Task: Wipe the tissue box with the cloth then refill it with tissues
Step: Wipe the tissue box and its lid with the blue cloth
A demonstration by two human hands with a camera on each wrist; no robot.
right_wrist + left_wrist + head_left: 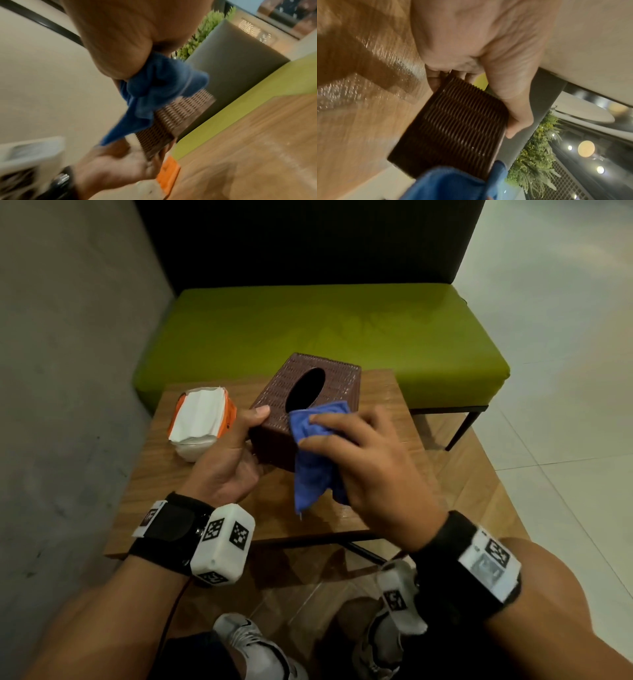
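We steady the dark brown woven tissue box (308, 402) on the wooden counter (383, 392) with our left hand (226, 460) clasping its near-left corner; our right hand (370, 463), nearer its top, clutches the blue cloth (313, 453) against the near-right edge.

A wooden table (383, 405) is being backed at twelve o'clock by a green cushioned bench (308, 330), with white sneakers (253, 642) being seen at six o'clock on tiled floor (565, 371).

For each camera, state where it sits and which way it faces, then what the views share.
Head: worn high, facing down at the table; both hands and shoes show.
Left wrist: along the left hand gripping the tissue box.
Right wrist: along the right hand holding the blue cloth.
Shared: box and cloth in all views.
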